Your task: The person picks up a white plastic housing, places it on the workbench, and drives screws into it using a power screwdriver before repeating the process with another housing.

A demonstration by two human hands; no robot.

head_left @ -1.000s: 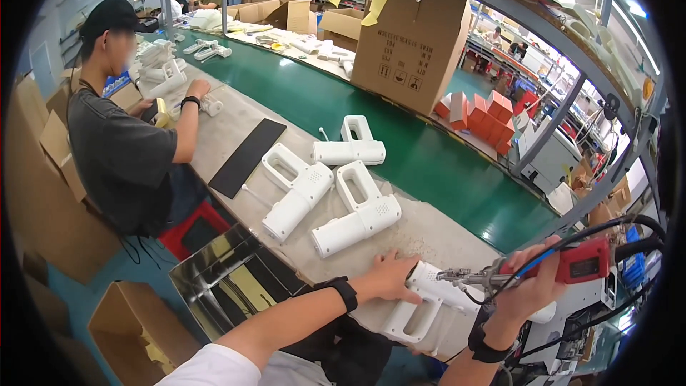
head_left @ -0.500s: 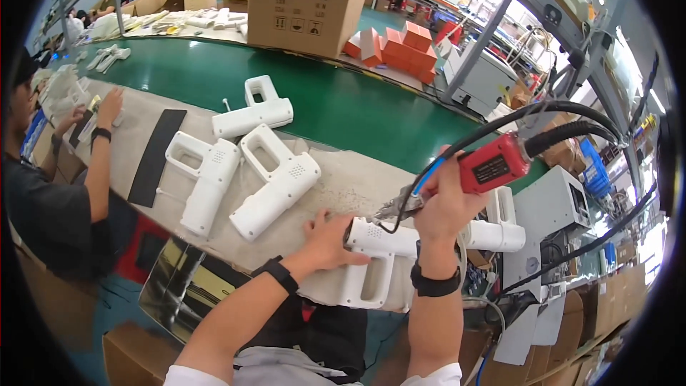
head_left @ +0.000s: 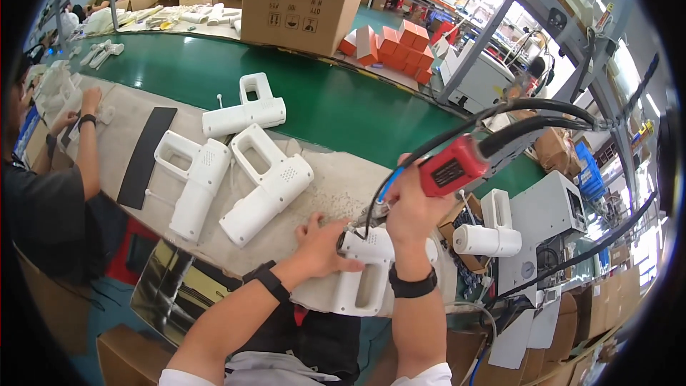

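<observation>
My left hand (head_left: 321,246) is closed around the left end of a white plastic housing (head_left: 364,243) with a loop handle, which lies on the near edge of the bench, handle toward me. My right hand (head_left: 414,207) grips a red power screwdriver (head_left: 454,166) with a black cable and a blue tube. Its metal nose points down at the housing's left end, near my left fingers; whether the tip touches is hard to see. Similar white housings lie to the left: one (head_left: 266,182) in the middle, another (head_left: 199,186) beside it, a third (head_left: 244,109) behind.
A dark strip (head_left: 146,157) lies on the bench covering at left, near a co-worker's arms (head_left: 87,143). Beyond runs a green belt (head_left: 321,100) with a large carton (head_left: 304,3) and orange boxes (head_left: 400,50) behind it. Another white housing (head_left: 489,232) sits at right, beside a grey machine (head_left: 543,207).
My right hand and the screwdriver have moved left and slightly down, closer to the housing's left end. My left hand keeps its hold. The whole view has shifted a little.
</observation>
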